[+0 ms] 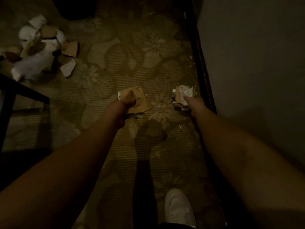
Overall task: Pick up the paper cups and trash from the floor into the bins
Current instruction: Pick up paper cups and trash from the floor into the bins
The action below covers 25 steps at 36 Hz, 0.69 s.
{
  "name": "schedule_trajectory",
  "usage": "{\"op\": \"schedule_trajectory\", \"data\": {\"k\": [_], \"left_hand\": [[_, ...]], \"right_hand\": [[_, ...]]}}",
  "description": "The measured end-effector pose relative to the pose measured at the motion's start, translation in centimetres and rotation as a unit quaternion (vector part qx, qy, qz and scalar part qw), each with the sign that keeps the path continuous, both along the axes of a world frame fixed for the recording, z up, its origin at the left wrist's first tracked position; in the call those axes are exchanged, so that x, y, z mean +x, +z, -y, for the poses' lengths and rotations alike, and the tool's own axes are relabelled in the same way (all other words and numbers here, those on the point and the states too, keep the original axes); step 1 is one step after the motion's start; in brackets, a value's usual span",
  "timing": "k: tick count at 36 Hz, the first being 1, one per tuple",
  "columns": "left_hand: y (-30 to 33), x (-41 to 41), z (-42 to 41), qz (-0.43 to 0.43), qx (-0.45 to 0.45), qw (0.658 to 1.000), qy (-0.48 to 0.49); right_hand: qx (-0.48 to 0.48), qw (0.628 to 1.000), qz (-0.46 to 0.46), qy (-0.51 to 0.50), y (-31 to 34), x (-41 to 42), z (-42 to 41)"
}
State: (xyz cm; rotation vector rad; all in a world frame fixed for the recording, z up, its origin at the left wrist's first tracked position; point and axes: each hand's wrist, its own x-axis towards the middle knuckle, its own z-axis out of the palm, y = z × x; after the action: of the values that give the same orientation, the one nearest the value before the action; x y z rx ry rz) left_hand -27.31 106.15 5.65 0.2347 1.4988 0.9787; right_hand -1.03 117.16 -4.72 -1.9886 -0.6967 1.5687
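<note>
Dim head view, looking down at a patterned carpet (115, 76). Both arms stretched forward and down. Left hand (123, 107) grips a flattened brown paper cup (140, 100) with dark print on it, fingers curled round its near edge, cup held above the carpet mid-frame; something grey and crumpled shows under the same hand, can't tell what. Right hand (192, 103) holds a bundle of trash (182, 98): crumpled white tissue (185, 92) on top of brown cup scraps, fingers pinching the tissue against them, close to the dark skirting board (202, 76) along the wall (255, 55). Pile of more litter (39, 48) lies on the carpet at far left, well apart from both hands: white paper and torn brown cup pieces mixed, one loose white scrap (68, 68) just beside it. Dark furniture frame (21, 91) at left edge, near the pile. White shoe (179, 209) on the carpet at bottom, between the arms. Small white crumbs scattered along the skirting. No bin in view.
</note>
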Motion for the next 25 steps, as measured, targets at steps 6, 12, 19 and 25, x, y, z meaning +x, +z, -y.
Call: {"op": "schedule_trajectory", "data": {"k": [6, 12, 19, 25], "left_hand": [[0.7, -0.4, 1.2, 0.007, -0.012, 1.0, 0.02], [4.8, -1.4, 3.7, 0.001, -0.026, 0.998, 0.049], [15.3, -2.7, 9.4, 0.003, -0.04, 0.995, 0.089], [25.6, -3.4, 15.7, 0.011, -0.061, 0.991, 0.118]], "right_hand": [[0.023, 0.998, 0.018, 0.051, 2.4, -1.4, 0.5], [0.017, 0.994, -0.008, 0.11, 8.8, -3.5, 1.9], [0.011, 0.989, -0.021, 0.144, 20.9, -6.1, 7.0], [0.023, 0.986, -0.011, 0.164, 32.6, -8.6, 13.1]]}}
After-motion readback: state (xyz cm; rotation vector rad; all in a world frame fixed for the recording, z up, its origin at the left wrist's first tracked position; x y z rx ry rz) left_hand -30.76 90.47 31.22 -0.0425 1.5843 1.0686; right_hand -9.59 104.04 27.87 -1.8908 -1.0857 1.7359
